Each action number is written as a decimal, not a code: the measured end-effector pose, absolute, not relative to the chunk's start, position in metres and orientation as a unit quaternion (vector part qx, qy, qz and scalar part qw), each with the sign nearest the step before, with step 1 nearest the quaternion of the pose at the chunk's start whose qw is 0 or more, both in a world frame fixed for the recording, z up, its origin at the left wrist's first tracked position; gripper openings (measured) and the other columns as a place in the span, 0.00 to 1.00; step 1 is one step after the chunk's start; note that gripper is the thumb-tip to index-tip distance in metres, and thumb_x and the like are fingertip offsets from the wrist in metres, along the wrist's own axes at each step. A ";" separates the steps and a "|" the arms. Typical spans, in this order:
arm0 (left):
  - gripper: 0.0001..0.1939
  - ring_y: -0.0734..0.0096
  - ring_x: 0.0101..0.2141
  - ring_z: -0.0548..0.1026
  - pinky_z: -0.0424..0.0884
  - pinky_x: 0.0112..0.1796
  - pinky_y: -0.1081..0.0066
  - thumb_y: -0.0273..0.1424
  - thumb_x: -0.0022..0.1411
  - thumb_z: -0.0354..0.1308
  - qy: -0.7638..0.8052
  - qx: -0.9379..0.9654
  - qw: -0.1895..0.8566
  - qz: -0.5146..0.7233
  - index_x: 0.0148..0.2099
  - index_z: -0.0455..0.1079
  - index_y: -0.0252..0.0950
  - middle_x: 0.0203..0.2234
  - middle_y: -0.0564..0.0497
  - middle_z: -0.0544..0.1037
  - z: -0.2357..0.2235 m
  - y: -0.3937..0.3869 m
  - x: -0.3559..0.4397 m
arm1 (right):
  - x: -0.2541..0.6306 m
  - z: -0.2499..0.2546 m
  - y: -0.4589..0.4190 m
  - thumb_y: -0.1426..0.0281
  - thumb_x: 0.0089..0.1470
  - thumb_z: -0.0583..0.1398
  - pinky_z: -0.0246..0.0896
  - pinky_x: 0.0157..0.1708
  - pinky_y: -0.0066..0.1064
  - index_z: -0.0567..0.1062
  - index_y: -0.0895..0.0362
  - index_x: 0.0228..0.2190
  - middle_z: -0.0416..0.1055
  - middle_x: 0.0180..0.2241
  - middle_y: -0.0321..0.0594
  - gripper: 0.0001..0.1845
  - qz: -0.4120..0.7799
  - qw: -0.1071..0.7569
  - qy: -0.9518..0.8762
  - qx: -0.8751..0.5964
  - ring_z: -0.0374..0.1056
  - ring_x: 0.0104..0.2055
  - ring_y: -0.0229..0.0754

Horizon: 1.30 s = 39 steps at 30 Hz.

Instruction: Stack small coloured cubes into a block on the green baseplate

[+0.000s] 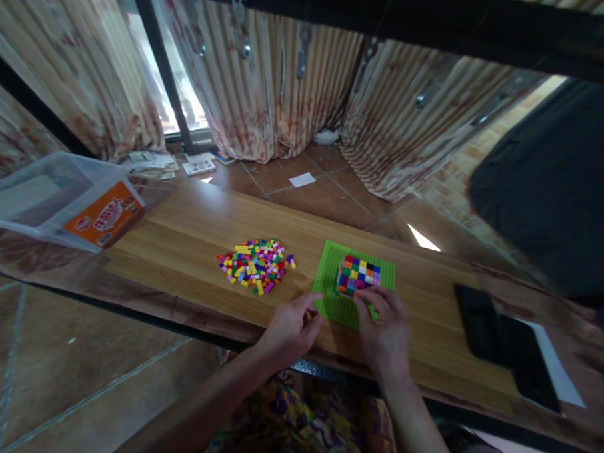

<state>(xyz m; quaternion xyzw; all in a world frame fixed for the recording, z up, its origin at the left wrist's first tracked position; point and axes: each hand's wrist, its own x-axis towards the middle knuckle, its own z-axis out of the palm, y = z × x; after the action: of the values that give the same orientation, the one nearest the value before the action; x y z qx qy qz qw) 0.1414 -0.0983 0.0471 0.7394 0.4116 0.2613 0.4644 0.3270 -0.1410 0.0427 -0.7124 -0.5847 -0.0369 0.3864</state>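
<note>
A green baseplate (330, 261) lies on the wooden table (192, 228), carrying a multicoloured block of small bricks (358, 274). My left hand (292, 326) rests at the plate's near left corner, fingers curled, thumb touching the plate's edge. My right hand (385, 327) sits at the near side of the brick block, fingertips pinched against its front edge. A loose pile of small coloured bricks (255, 263) lies to the left of the plate, beyond my left hand.
A clear plastic box with an orange label (67, 203) lies on the table's left end. A dark tablet on white paper (502, 342) rests at the right. Curtains, a window and tiled floor lie behind the table.
</note>
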 end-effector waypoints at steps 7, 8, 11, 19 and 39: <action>0.24 0.72 0.28 0.74 0.70 0.34 0.72 0.27 0.59 0.53 0.364 0.757 0.488 0.239 0.59 0.64 0.35 0.35 0.50 0.79 0.050 -0.088 0.198 | 0.348 0.042 -0.126 0.66 0.57 0.58 0.63 0.45 0.41 0.80 0.55 0.32 0.71 0.39 0.44 0.10 -0.051 0.356 -0.581 -0.730 0.66 0.44 0.47; 0.24 0.71 0.29 0.74 0.70 0.35 0.71 0.26 0.59 0.53 0.362 0.757 0.490 0.235 0.58 0.64 0.35 0.36 0.50 0.79 0.050 -0.087 0.202 | 0.348 0.042 -0.125 0.66 0.56 0.59 0.63 0.45 0.41 0.80 0.55 0.32 0.71 0.39 0.45 0.10 -0.047 0.358 -0.579 -0.731 0.66 0.44 0.47; 0.24 0.69 0.31 0.75 0.71 0.36 0.70 0.25 0.58 0.53 0.362 0.755 0.497 0.228 0.58 0.65 0.35 0.36 0.49 0.79 0.048 -0.086 0.209 | 0.345 0.041 -0.124 0.66 0.56 0.59 0.63 0.45 0.41 0.80 0.55 0.32 0.72 0.39 0.44 0.09 -0.030 0.375 -0.571 -0.730 0.67 0.44 0.47; 0.24 0.68 0.33 0.75 0.72 0.38 0.68 0.26 0.58 0.53 0.371 0.744 0.505 0.233 0.57 0.66 0.35 0.36 0.49 0.79 0.042 -0.085 0.211 | 0.340 0.035 -0.125 0.64 0.54 0.61 0.62 0.46 0.43 0.81 0.54 0.30 0.72 0.39 0.44 0.09 -0.016 0.425 -0.517 -0.743 0.67 0.44 0.47; 0.29 0.63 0.39 0.78 0.74 0.45 0.64 0.25 0.59 0.51 0.370 0.788 0.438 0.223 0.63 0.59 0.32 0.40 0.45 0.79 0.040 -0.095 0.216 | 0.341 0.029 -0.117 0.62 0.45 0.63 0.66 0.41 0.40 0.75 0.60 0.43 0.76 0.40 0.48 0.23 0.155 0.540 -0.321 -0.762 0.71 0.38 0.46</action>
<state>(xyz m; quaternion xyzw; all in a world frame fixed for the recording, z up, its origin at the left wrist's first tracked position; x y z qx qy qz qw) 0.2156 -0.0949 0.0403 0.7882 0.3704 0.2231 0.4380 0.3413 -0.1174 0.0292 -0.7622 -0.3213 0.1547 0.5402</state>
